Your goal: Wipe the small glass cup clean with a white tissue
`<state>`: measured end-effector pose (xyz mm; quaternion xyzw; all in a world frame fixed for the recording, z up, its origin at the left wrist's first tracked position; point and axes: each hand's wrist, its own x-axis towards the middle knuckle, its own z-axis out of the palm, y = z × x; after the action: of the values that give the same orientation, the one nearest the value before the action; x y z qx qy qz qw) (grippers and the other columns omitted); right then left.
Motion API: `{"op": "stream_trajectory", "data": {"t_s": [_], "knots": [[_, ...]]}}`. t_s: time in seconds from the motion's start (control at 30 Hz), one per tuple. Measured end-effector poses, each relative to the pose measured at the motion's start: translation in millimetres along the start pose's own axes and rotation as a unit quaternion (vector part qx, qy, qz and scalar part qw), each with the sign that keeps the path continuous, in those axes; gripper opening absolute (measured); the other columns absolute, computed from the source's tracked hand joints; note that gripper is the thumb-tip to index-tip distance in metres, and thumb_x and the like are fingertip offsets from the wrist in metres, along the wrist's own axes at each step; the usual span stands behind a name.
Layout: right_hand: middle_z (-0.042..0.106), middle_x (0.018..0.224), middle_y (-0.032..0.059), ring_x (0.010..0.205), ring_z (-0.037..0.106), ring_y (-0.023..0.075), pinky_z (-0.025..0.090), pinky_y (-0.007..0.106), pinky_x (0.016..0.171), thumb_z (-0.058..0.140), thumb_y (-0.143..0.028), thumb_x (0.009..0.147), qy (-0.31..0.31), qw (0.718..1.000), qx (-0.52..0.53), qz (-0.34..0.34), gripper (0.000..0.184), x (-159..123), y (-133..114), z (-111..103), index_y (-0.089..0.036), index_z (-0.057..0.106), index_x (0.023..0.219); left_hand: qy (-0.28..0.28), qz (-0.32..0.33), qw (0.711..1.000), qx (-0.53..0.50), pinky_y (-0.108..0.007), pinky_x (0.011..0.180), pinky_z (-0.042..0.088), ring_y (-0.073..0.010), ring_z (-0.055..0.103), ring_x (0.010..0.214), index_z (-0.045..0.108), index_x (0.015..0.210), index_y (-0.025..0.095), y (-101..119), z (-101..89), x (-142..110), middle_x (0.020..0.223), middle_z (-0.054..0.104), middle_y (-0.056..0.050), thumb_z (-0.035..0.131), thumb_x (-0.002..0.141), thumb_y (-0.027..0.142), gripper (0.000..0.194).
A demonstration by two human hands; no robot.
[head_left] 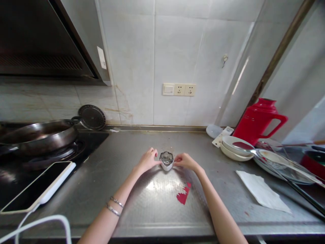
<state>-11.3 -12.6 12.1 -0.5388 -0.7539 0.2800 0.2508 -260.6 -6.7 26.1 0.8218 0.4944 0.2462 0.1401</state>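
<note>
On the steel countertop (142,217), at the middle, stands a small white cup-like container (167,166) with a dark, shiny, faceted top. What the top is made of is too small to tell. My left hand (148,160) holds it from the left, thumb against its side and the other fingers curled. From the right, my right hand (186,161) has its thumb and fingertips pinched at the container's edge. Nearer to me, by my right forearm, lies a torn red scrap (183,196).
At left, a large pan (40,135) sits on the stove beside a phone (38,186) with a white cable. Bowls (237,149), a red thermos (257,120), a power strip (222,136) and a white napkin (262,191) lie at right. Wall sockets (185,89) are behind.
</note>
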Motion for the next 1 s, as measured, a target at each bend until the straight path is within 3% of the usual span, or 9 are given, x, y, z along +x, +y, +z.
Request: {"op": "stream_trajectory", "data": {"t_s": [0.1, 0.2, 0.37, 0.53, 0.6, 0.67, 0.77, 0.9, 1.0], "knots": [[0.064, 0.057, 0.0009, 0.053, 0.053, 0.0118, 0.034, 0.02, 0.048, 0.069, -0.034, 0.064, -0.002, 1.0, 0.005, 0.004, 0.025, -2, -3, -1, -0.012, 0.072, 0.074, -0.09, -0.015, 0.996, -0.023, -0.024, 0.059, 0.039, -0.015, 0.056, 0.062, 0.066, 0.068, 0.017, 4, -3.8, -1, 0.067, 0.063, -0.002, 0.066, 0.069, 0.05, 0.034], [0.063, 0.055, 0.0001, 0.051, 0.053, 0.0116, 0.034, 0.02, 0.048, 0.068, -0.033, 0.065, -0.022, 1.0, 0.022, -0.004, 0.021, -3, -7, 0, -0.013, 0.072, 0.07, -0.154, -0.012, 0.987, -0.038, -0.022, 0.052, 0.032, -0.0119, 0.052, 0.053, 0.069, 0.064, 0.017, 10, -2.7, -2, 0.056, 0.062, 0.0, 0.069, 0.062, 0.053, 0.036], [0.063, 0.052, 0.0006, 0.048, 0.054, 0.012, 0.036, 0.02, 0.047, 0.064, -0.031, 0.067, -0.07, 0.996, 0.051, -0.009, 0.019, -4, -16, 3, -0.014, 0.072, 0.065, -0.136, -0.012, 0.99, 0.021, -0.025, 0.053, 0.033, -0.0157, 0.055, 0.053, 0.072, 0.063, 0.021, 24, 5.3, -8, 0.056, 0.065, -0.004, 0.071, 0.051, 0.065, 0.046], [0.063, 0.05, 0.0012, 0.049, 0.058, 0.0136, 0.038, 0.02, 0.046, 0.063, -0.028, 0.067, -0.086, 0.994, 0.069, 0.0, 0.017, -6, -22, 4, -0.014, 0.072, 0.062, -0.112, -0.009, 0.992, 0.055, -0.025, 0.052, 0.03, -0.0139, 0.05, 0.049, 0.068, 0.058, 0.018, 26, 9.4, -9, 0.053, 0.061, -0.004, 0.064, 0.067, 0.05, 0.034], [0.064, 0.05, 0.0014, 0.05, 0.059, 0.0139, 0.038, 0.02, 0.046, 0.065, -0.028, 0.066, -0.084, 0.993, 0.078, 0.005, 0.016, -7, -23, 0, -0.014, 0.072, 0.064, -0.129, -0.003, 0.991, 0.025, -0.024, 0.049, 0.028, -0.0117, 0.047, 0.047, 0.065, 0.056, 0.016, 22, 5.0, -8, 0.048, 0.056, -0.002, 0.061, 0.07, 0.041, 0.029], [0.065, 0.053, 0.0021, 0.052, 0.06, 0.0144, 0.039, 0.021, 0.046, 0.066, -0.03, 0.067, -0.077, 0.992, 0.1, 0.007, 0.017, -9, -26, -5, -0.014, 0.072, 0.067, -0.182, -0.004, 0.982, -0.048, -0.022, 0.047, 0.027, -0.0101, 0.045, 0.046, 0.063, 0.056, 0.014, 17, -3.3, -6, 0.046, 0.053, 0.0, 0.059, 0.071, 0.037, 0.028], [0.069, 0.063, 0.0043, 0.06, 0.063, 0.016, 0.042, 0.021, 0.049, 0.068, -0.035, 0.068, -0.033, 0.986, 0.165, -0.002, 0.023, -9, -31, -11, -0.014, 0.072, 0.077, -0.282, -0.036, 0.94, -0.188, -0.02, 0.043, 0.029, -0.0088, 0.047, 0.045, 0.064, 0.064, 0.013, 10, -18.1, -3, 0.055, 0.058, 0.0, 0.059, 0.072, 0.041, 0.03], [0.072, 0.082, 0.0081, 0.074, 0.066, 0.0194, 0.047, 0.024, 0.054, 0.071, -0.042, 0.067, 0.025, 0.967, 0.254, -0.019, 0.039, -7, -42, -5, -0.014, 0.07, 0.094, -0.316, -0.046, 0.909, -0.267, -0.018, 0.041, 0.031, -0.0071, 0.048, 0.043, 0.063, 0.065, 0.013, 7, -29.1, -3, 0.056, 0.059, 0.0, 0.064, 0.069, 0.051, 0.039], [0.07, 0.102, 0.0106, 0.076, 0.066, 0.0196, 0.049, 0.025, 0.054, 0.074, -0.041, 0.064, -0.02, 0.959, 0.281, -0.033, 0.052, -7, -50, 7, -0.016, 0.066, 0.108, -0.337, -0.034, 0.893, -0.296, -0.019, 0.042, 0.034, -0.0073, 0.05, 0.042, 0.063, 0.066, 0.013, 10, -30.5, -4, 0.055, 0.059, 0.0, 0.064, 0.068, 0.059, 0.046]]}}
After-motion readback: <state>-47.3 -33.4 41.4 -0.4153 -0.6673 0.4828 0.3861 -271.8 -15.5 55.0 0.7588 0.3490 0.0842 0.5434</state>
